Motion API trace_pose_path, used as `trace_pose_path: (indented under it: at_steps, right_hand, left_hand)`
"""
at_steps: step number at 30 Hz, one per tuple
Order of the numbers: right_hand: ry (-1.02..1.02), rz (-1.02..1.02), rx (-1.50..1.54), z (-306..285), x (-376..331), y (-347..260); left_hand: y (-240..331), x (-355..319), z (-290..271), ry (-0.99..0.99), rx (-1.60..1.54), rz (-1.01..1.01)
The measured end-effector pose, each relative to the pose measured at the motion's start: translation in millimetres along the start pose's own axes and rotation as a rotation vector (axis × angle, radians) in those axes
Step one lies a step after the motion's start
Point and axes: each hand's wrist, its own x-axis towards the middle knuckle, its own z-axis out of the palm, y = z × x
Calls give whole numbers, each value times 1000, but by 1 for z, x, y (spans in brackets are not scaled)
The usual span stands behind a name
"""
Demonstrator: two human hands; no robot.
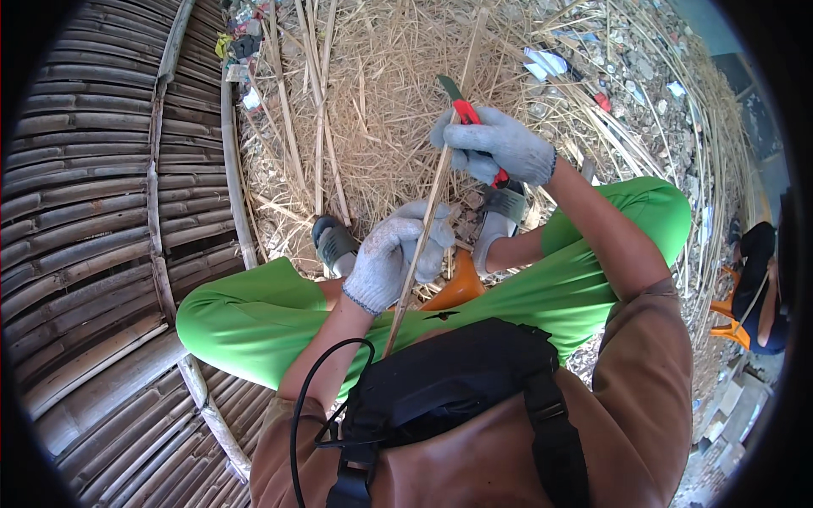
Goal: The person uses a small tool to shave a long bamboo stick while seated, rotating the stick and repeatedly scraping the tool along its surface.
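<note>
A long, pale bamboo strip (434,193) runs slantwise between my knees, from close to my waist up past my right hand. My left hand (379,261), in a greyish-white knit glove, is closed around its lower part. Farther up, my gloved right hand (513,147) grips a knife (465,110) with a red and black handle. The knife's dark blade points up and to the left, beside the strip. My right fingers also lie against the strip; whether the blade's edge touches it, I cannot tell.
Bamboo slats (93,182) form a wall or platform along the left. Straw-like shavings (381,93) and loose strips (318,110) cover the ground ahead. An orange stool (457,284) is beneath me. At the far right, another person (760,288) sits by an orange seat.
</note>
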Motion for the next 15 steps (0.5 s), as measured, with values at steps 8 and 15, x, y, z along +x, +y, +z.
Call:
trace_pose_path:
  at_steps: [8,15]
  right_hand:
    - [74,-37,-69,-3,4,10]
    - [107,-7,-124,2,3,6]
  left_hand:
    - [-4,1,-3,-6,-10,50]
    - [-3,-1,3,86,32,25]
